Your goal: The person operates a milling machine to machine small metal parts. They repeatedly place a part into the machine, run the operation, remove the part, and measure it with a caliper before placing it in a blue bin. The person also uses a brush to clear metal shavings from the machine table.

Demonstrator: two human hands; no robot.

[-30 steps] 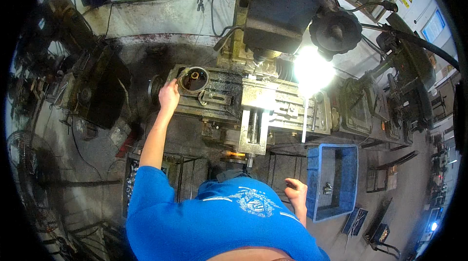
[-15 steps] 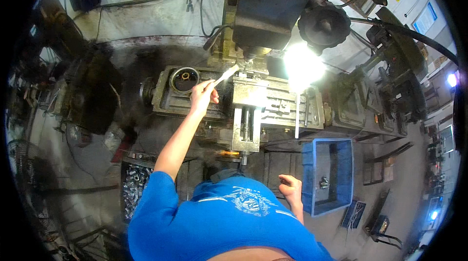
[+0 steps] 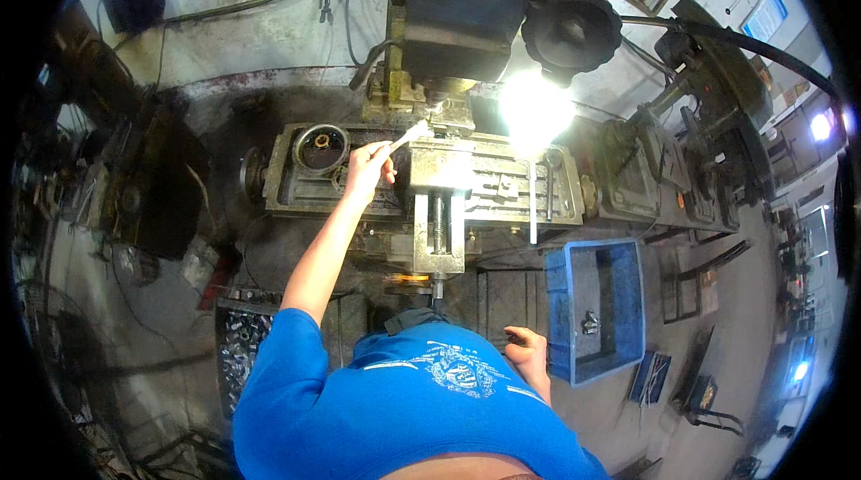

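Note:
My left hand is closed round the handle of a small pale brush. The brush's light tip touches or hovers just by the left rear corner of the machine vise, below the spindle of a milling machine. The vise is bolted on the machine's slotted table; its long screw points toward me. My right hand hangs low beside my body with its fingers curled in, near the blue crate's left wall, and nothing shows in it.
A blue plastic crate with a few metal parts stands at right. A bin of metal pieces is at lower left. On the table's left lies a round metal ring. A bright lamp glows over the table's right; other machines stand beyond.
The whole view has shifted slightly, moving the scene leftward. My left hand keeps the brush at the vise's rear corner, its tilt little changed. My right hand's fingers have turned slightly.

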